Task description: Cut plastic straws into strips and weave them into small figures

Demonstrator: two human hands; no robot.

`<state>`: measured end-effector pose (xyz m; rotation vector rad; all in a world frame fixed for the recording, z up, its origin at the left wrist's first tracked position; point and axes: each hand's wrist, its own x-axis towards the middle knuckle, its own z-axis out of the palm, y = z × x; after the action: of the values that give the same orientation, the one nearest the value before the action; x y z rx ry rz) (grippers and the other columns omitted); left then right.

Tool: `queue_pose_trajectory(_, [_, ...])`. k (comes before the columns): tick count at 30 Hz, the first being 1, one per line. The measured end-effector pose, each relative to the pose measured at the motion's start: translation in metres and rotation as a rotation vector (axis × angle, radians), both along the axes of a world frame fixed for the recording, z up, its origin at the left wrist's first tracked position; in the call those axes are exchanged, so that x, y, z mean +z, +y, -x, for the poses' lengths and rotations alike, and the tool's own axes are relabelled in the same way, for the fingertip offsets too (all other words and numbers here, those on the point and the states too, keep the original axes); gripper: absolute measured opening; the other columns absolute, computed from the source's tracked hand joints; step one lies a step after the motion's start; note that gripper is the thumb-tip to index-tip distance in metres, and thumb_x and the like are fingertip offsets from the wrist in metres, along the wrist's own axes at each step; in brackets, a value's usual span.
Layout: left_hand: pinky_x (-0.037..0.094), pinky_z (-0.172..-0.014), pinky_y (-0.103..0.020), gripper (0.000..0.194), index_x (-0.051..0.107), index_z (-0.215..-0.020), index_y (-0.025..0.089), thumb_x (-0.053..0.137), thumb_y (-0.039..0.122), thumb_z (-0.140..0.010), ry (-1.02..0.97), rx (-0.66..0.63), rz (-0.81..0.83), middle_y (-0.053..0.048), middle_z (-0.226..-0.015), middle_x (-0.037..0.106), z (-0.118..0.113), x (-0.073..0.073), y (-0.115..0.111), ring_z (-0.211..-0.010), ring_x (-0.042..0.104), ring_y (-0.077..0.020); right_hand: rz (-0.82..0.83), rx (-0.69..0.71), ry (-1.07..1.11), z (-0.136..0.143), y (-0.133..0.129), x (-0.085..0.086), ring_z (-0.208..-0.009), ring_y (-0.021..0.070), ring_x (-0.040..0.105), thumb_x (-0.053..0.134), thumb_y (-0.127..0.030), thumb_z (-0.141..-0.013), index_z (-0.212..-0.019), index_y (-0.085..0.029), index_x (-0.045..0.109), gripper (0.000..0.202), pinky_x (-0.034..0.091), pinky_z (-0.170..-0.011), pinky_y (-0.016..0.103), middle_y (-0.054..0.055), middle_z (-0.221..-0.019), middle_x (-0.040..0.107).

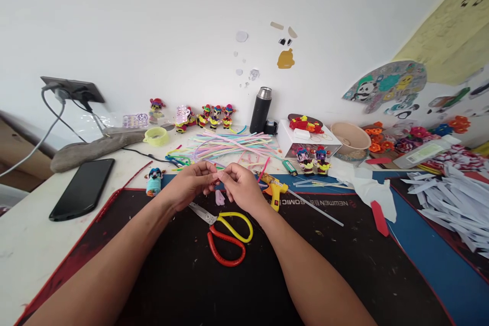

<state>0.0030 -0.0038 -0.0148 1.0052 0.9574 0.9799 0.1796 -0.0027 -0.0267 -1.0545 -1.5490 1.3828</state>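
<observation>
I can see into the bowl (348, 135) on the right: its tan inner wall shows, but I can't make out any contents. Beside it, the white box (327, 138) carries red pieces (304, 123) on top, its inside out of my sight. The black flask (260, 113) stands by the wall under a silver cap, so I can't tell what it holds.

The thing in hand is a tiny reddish bit (215, 180), mostly covered by fingers; I can't read its shape. It sits where the fingertips meet, above the dark mat (179, 285) on the surface (26, 244). My left hand (194, 183) pinches it thumb to forefinger, and my right hand (241, 187) does likewise, tips against the left's. Just below lie a pale purple piece (219, 197) and scissors (233, 257) with one red and one yellow handle. Pastel strips (237, 145) are heaped behind.
</observation>
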Motion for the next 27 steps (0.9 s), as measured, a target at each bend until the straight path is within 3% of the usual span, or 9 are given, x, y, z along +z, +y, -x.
queue_pose_trajectory(6, [0.039, -0.049, -0.019, 0.04, 0.065, -0.085, 0.018, 0.096, 0.033, -0.065, -0.067, 0.054, 0.036, 0.002, -0.07, 0.064, -0.005, -0.009, 0.003, -0.056, 0.056, -0.0097, -0.012, -0.075, -0.054, 0.005, 0.004, -0.011, -0.041, 0.0099, 0.046, 0.059, -0.043, -0.096, -0.083, -0.022, 0.055, 0.025, 0.034, -0.045, 0.022, -0.008, -0.054, 0.051])
queue_pose_trajectory(10, [0.044, -0.053, -0.021, 0.036, 0.069, -0.092, 0.018, 0.09, 0.041, -0.075, -0.084, 0.035, 0.001, 0.0, -0.076, 0.067, -0.006, -0.005, 0.001, -0.061, 0.059, -0.0111, -0.028, -0.092, 0.021, 0.003, 0.003, -0.005, -0.041, 0.0097, 0.043, 0.058, -0.047, -0.096, -0.081, -0.023, 0.053, 0.029, 0.033, -0.045, 0.023, -0.008, -0.053, 0.05])
queue_pose_trajectory(15, [0.046, -0.054, -0.023, 0.04, 0.071, -0.086, 0.017, 0.084, 0.054, -0.079, 0.086, -0.054, -0.102, -0.003, -0.076, 0.07, 0.0, 0.005, -0.002, -0.061, 0.06, -0.0133, -0.104, -0.14, 0.035, -0.001, -0.002, 0.006, -0.042, 0.0102, 0.042, 0.06, -0.05, -0.095, -0.08, -0.023, 0.053, 0.032, 0.032, -0.045, 0.023, -0.007, -0.052, 0.048])
queue_pose_trajectory(23, [0.045, -0.055, -0.025, 0.039, 0.072, -0.086, 0.02, 0.082, 0.056, -0.079, 0.331, 0.074, -0.3, -0.001, -0.074, 0.069, 0.002, 0.006, -0.002, -0.06, 0.057, -0.0143, 0.013, -0.036, 0.061, 0.0, 0.001, 0.004, -0.037, 0.01, 0.043, 0.06, -0.057, -0.095, -0.085, -0.024, 0.051, 0.036, 0.034, -0.042, 0.023, -0.01, -0.05, 0.047])
queue_pose_trajectory(27, [0.042, -0.053, -0.024, 0.039, 0.071, -0.085, 0.019, 0.08, 0.057, -0.081, 0.376, 0.075, -0.34, 0.0, -0.074, 0.068, 0.0, 0.008, -0.005, -0.058, 0.053, -0.0127, 0.018, 0.007, 0.07, -0.002, 0.001, 0.004, -0.038, 0.0097, 0.043, 0.058, -0.056, -0.097, -0.088, -0.023, 0.053, 0.035, 0.034, -0.042, 0.022, -0.01, -0.051, 0.049])
